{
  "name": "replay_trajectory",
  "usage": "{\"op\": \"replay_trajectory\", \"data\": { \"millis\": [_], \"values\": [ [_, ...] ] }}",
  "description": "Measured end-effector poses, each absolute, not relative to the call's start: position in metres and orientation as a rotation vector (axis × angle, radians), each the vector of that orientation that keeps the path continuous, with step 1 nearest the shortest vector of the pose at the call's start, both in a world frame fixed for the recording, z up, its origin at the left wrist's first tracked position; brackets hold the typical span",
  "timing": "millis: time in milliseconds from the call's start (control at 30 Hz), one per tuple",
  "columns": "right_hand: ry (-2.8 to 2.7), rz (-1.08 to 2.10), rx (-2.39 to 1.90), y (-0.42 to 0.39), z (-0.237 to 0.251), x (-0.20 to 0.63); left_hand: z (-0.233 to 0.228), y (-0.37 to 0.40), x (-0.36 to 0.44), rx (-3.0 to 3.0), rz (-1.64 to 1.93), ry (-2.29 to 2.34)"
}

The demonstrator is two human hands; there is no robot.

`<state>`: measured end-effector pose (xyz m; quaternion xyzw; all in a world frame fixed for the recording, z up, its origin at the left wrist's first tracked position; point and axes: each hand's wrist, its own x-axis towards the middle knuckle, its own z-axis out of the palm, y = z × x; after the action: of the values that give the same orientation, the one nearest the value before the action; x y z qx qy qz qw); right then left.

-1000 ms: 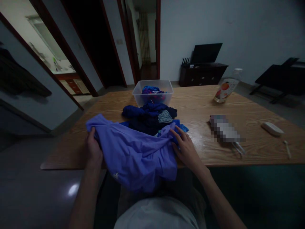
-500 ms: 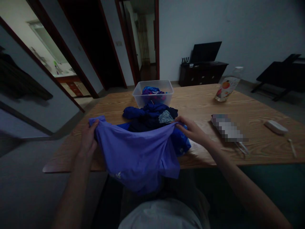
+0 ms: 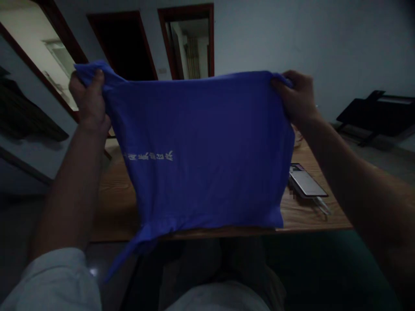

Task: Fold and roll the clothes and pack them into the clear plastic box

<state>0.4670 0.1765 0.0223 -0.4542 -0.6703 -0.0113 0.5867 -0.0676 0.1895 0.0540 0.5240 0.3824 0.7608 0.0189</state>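
A blue-purple T-shirt [image 3: 207, 147] hangs stretched between my two hands, raised above the near edge of the wooden table [image 3: 113, 207]. My left hand [image 3: 89, 97] is closed on its upper left corner, and my right hand [image 3: 296, 95] grips the upper right corner. Light-coloured lettering runs across the cloth at left. At the lower left a narrow part of the shirt dangles past the table edge. The cloth hides the middle of the table, including the plastic box and the dark clothes there.
On the table at right lies a phone [image 3: 308, 181] with a white cable [image 3: 322, 205] beside it. A black folded piece of furniture [image 3: 372, 114] stands by the right wall. Doorways open in the far wall, and a dark garment [image 3: 27, 110] hangs at far left.
Both hands have lifted the shirt from low over the table's front edge up and apart. It is now spread wide, with lettering showing, and covers the box and clothes pile.
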Motion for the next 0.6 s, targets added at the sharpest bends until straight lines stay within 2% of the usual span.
{"op": "replay_trajectory", "data": {
  "millis": [133,300,433,600],
  "values": [
    [-1.618,-0.262,-1.176,0.194,0.039,0.478,0.066,0.203,-0.061,1.565,2.342,1.04],
    [-1.729,-0.269,-1.187,0.188,0.002,0.487,0.015,0.198,-0.055,1.396,2.085,0.962],
    [-2.01,-0.106,-1.227,0.182,-0.058,0.504,-0.044,0.169,-0.044,1.285,1.811,0.885],
    [-2.465,0.339,-0.983,0.155,-0.123,0.482,-0.101,0.118,0.001,1.267,1.423,0.981]
  ]
}}
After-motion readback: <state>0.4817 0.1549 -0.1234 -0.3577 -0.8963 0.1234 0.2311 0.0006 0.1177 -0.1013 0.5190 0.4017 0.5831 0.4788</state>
